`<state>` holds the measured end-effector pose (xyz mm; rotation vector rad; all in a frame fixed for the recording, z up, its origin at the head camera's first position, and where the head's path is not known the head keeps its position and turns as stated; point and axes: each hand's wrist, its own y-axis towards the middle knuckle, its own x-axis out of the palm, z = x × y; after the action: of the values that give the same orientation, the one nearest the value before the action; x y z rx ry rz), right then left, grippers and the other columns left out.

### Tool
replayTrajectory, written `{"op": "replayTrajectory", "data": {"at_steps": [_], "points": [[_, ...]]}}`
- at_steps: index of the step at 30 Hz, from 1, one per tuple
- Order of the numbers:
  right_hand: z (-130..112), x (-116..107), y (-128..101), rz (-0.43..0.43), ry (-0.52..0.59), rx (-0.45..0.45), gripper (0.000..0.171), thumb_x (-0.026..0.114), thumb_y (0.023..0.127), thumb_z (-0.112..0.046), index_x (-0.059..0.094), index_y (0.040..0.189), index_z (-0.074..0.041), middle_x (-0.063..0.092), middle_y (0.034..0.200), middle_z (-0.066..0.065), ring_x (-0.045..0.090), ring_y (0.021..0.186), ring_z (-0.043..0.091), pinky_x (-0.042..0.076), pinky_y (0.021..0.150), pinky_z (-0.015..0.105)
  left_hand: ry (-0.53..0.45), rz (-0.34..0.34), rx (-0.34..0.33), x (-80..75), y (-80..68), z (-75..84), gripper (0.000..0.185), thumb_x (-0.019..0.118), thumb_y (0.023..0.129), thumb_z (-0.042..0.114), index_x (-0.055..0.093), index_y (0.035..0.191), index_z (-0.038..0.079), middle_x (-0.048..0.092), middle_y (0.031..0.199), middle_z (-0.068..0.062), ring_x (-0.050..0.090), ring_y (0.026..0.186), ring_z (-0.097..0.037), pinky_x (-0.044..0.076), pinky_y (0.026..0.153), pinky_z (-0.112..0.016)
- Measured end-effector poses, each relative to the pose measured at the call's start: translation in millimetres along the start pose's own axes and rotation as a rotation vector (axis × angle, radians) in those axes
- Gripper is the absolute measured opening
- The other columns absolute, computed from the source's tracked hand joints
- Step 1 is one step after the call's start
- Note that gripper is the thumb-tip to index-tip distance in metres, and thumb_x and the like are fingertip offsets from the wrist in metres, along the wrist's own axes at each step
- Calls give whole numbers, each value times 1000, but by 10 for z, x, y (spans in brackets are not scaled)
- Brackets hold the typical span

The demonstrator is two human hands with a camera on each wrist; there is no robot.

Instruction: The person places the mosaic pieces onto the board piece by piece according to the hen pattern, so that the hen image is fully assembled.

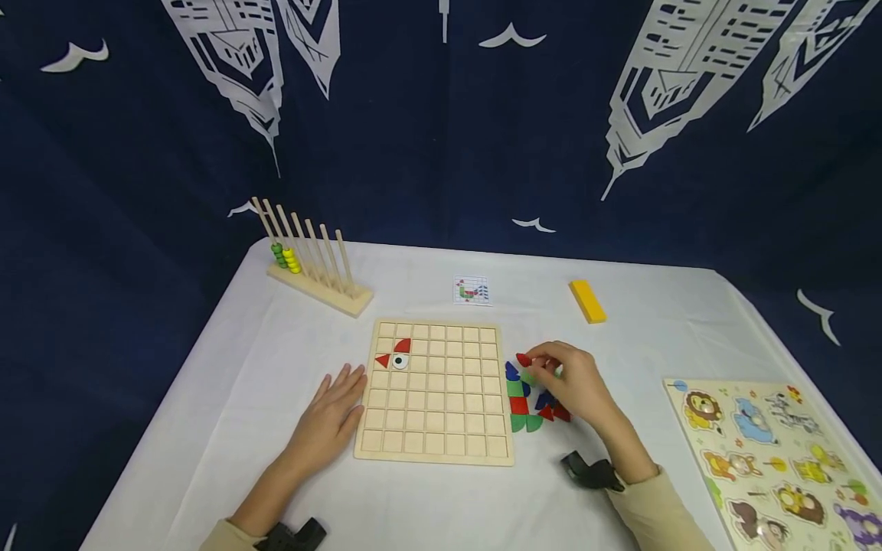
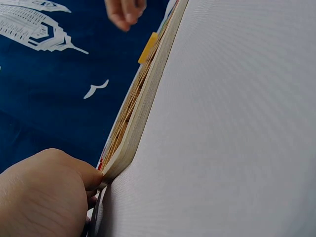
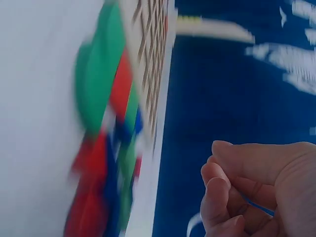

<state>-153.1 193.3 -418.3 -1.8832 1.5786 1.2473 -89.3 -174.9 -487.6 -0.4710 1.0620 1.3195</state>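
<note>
A wooden grid board (image 1: 434, 417) lies mid-table, with two red pieces (image 1: 394, 353) and a round eye piece (image 1: 400, 361) set in its upper left cells. My left hand (image 1: 342, 398) lies flat on the cloth, fingers straight against the board's left edge (image 2: 136, 133); its knuckles (image 2: 47, 197) fill the left wrist view's bottom corner. My right hand (image 1: 547, 371) hovers over a pile of red, green and blue pieces (image 1: 527, 405) right of the board. Its curled fingers (image 3: 222, 192) pinch a small coloured piece; a red one (image 1: 524, 359) shows at the fingertips.
A wooden rod rack with green and yellow beads (image 1: 310, 264) stands at the back left. A small pattern card (image 1: 472, 291) and a yellow block (image 1: 587, 301) lie behind the board. An animal peg puzzle (image 1: 772, 459) sits at the right edge. A dark blue curtain (image 1: 441, 138) surrounds the white table (image 1: 227, 398).
</note>
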Motion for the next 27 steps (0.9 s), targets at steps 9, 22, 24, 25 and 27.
{"op": "replayTrajectory", "data": {"at_steps": [9, 22, 24, 25, 27], "points": [[591, -172, -197, -9, -29, 176, 16, 66, 78, -6, 65, 93, -7, 58, 74, 2, 47, 64, 14, 41, 54, 19, -11, -11, -7, -6, -3, -3, 45, 54, 87, 14, 45, 128, 1, 36, 139, -8, 25, 133, -25, 13, 108, -48], [680, 7, -174, -69, 49, 193, 19, 67, 76, -8, 65, 95, -9, 56, 74, 1, 47, 63, 14, 41, 53, 18, -6, -8, 2, -8, 4, -7, 44, 53, 87, 14, 45, 128, 1, 36, 139, -8, 25, 133, -25, 13, 108, -49], [670, 16, -177, -77, 56, 174, 22, 68, 75, -8, 65, 97, -9, 55, 74, 1, 46, 63, 14, 41, 52, 18, -6, -7, 4, -5, 3, -8, 44, 54, 87, 14, 46, 128, 1, 36, 139, -8, 25, 132, -25, 14, 107, -49], [665, 19, -178, -83, 58, 167, 23, 68, 75, -8, 65, 98, -9, 55, 74, 0, 46, 63, 14, 41, 52, 18, -9, -7, 3, -6, 2, -7, 44, 54, 86, 14, 46, 128, 1, 37, 139, -8, 26, 132, -25, 14, 107, -49], [659, 28, -180, -89, 64, 158, 25, 69, 74, -9, 65, 99, -9, 54, 74, 0, 46, 62, 14, 40, 51, 19, -10, -6, 2, -5, 2, -5, 44, 54, 86, 14, 46, 128, 1, 37, 139, -8, 26, 132, -26, 14, 107, -50]]}}
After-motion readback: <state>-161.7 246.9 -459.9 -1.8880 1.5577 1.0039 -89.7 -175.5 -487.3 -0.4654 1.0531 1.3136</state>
